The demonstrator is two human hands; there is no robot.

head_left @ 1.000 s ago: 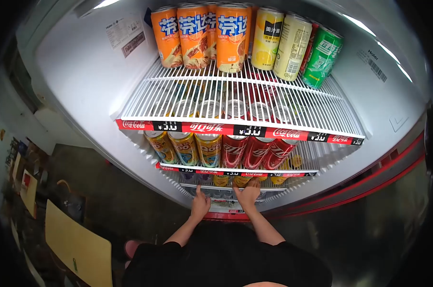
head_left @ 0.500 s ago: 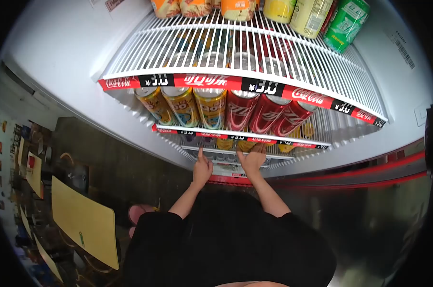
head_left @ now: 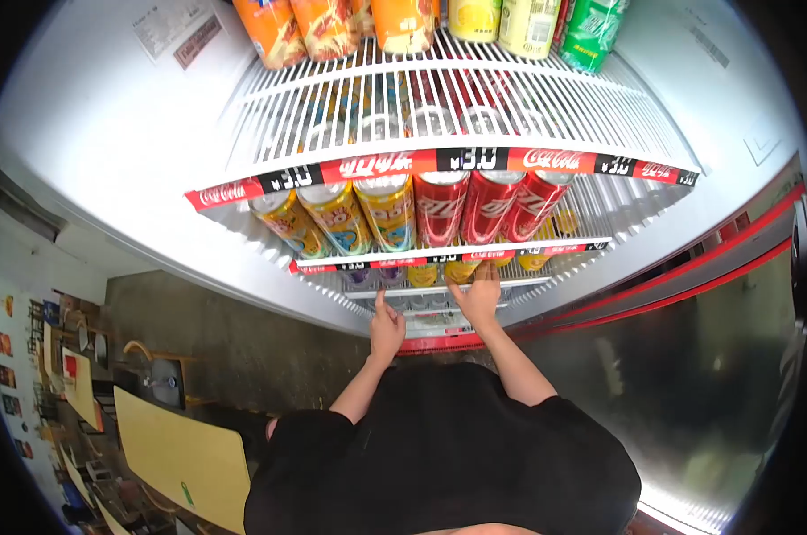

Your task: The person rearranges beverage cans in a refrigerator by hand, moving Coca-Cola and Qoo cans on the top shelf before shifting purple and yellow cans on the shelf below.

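Observation:
My right hand (head_left: 480, 296) reaches to the shelf below the red cola cans (head_left: 488, 209). Its thumb and fingers lie around the lower part of a yellow drink container (head_left: 460, 271), whose top is hidden by the shelf above. To the left, my left hand (head_left: 387, 328) is held just in front of the same shelf, index finger stretched up and thumb apart, with nothing in it. Nearest its fingertip are purple drink containers (head_left: 391, 276). Another yellow container (head_left: 422, 275) stands between the two hands.
Wire shelves (head_left: 359, 120) with red price strips (head_left: 403, 163) fill the fridge. Yellow-and-blue cans (head_left: 339, 218) stand left of the cola; orange containers (head_left: 403, 27) and a green can (head_left: 593, 36) stand above. The fridge door (head_left: 671, 276) is at right, a table (head_left: 181, 446) at lower left.
The view has shifted, showing more of the lower shelf. Both hands stay at much the same place by that shelf, the right one still at the yellow container.

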